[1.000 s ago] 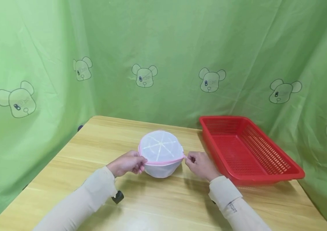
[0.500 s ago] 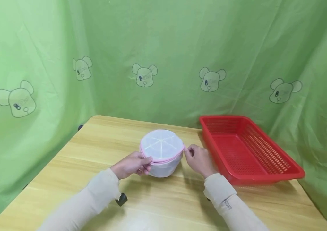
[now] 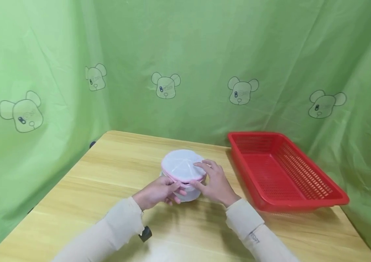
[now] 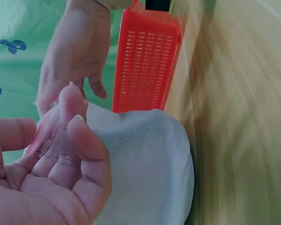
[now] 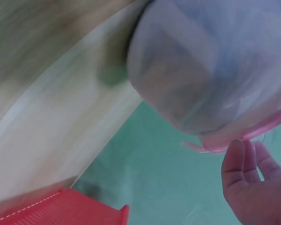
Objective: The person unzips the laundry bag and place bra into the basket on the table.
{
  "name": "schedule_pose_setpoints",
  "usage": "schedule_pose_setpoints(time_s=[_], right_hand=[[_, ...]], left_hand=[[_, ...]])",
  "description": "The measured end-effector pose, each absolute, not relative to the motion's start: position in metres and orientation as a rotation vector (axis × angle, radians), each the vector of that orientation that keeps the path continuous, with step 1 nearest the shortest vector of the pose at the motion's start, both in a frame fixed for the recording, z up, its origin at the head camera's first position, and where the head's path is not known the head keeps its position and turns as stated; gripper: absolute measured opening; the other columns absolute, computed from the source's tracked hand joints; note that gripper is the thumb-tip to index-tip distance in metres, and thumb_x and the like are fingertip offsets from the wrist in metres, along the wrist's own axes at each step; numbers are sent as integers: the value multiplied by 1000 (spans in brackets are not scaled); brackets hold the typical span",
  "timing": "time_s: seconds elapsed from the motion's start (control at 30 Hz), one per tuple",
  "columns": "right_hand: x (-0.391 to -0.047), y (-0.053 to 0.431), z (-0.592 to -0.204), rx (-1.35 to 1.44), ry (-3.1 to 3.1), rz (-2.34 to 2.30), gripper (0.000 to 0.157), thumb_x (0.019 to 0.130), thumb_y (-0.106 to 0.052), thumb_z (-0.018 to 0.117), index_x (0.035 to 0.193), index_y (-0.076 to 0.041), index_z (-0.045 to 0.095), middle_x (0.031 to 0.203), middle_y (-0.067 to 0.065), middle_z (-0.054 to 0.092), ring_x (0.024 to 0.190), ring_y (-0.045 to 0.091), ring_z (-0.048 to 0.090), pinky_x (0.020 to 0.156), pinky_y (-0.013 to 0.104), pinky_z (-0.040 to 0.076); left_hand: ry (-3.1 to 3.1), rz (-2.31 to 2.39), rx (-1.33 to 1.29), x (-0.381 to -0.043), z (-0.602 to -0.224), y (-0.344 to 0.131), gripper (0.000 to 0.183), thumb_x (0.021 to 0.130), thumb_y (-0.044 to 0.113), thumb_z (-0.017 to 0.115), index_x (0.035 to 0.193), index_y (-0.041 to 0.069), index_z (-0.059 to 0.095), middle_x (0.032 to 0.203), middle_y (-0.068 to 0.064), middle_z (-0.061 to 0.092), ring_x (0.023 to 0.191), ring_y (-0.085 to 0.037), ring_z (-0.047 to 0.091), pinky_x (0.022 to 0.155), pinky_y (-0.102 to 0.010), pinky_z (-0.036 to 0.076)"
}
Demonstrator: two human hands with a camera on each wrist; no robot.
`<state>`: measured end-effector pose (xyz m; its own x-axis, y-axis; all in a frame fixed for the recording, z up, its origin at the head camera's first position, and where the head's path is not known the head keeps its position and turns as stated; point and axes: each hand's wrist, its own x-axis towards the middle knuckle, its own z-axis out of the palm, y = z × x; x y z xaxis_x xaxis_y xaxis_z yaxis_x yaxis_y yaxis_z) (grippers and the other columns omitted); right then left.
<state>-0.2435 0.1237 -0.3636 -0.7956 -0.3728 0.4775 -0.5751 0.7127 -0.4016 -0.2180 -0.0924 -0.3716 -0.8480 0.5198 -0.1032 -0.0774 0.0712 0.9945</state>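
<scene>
A round white mesh laundry bag with pink zipper trim stands upright on the wooden table. At its front left, my left hand pinches the pink edge between thumb and fingers. My right hand is at the front right, fingers extended over the top panel and thumb at the rim. Between the hands, a small dark gap shows along the trim. The left wrist view has the bag's mesh side beyond my curled fingers. Seen from the right wrist, straight fingertips lie right at the pink edge.
To the right of the bag, a red perforated plastic basket sits near the table's right side. Green curtain with bear-head prints hangs behind and around the wooden table.
My right hand has left the rim's right side, come forward and left, and spread its fingers over the top. My left hand has shifted right along the front edge, still pinching it.
</scene>
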Motion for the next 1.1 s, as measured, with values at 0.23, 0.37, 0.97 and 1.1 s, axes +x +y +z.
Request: schedule_pose_setpoints(time_s=[0.23, 0.37, 0.97, 1.1], right_hand=[[-247, 120, -372, 790, -2508, 771, 37, 73, -38, 74, 101, -15, 63, 123, 13, 52, 109, 36, 46, 91, 50, 37], [-249, 121, -376, 791, -2486, 768, 23, 74, -26, 76, 82, -14, 58, 118, 14, 55, 106, 35, 50, 91, 49, 37], [-250, 130, -375, 773, -2522, 844, 23, 76, -16, 74, 69, -18, 52, 108, 8, 59, 91, 20, 56, 80, 35, 45], [-250, 132, -374, 778, -2502, 879, 23, 80, -11, 70, 70, -16, 50, 105, 7, 60, 81, 16, 56, 73, 32, 48]], left_hand=[[1946, 1811, 451, -212, -369, -92, 26, 95, 14, 46, 109, -5, 55, 98, -12, 63, 72, -16, 61, 61, -28, 47], [1981, 1831, 441, -211, -370, -94, 26, 94, 16, 48, 109, -4, 56, 99, -11, 63, 75, -18, 61, 66, -35, 50], [2103, 2265, -15, -214, -392, -110, 70, 72, -4, 60, 133, 2, 28, 137, -15, 27, 117, -33, 35, 95, -47, 35], [2022, 2276, 75, -211, -405, -103, 83, 68, -12, 58, 141, 6, 22, 144, -14, 19, 127, -36, 24, 99, -49, 31]])
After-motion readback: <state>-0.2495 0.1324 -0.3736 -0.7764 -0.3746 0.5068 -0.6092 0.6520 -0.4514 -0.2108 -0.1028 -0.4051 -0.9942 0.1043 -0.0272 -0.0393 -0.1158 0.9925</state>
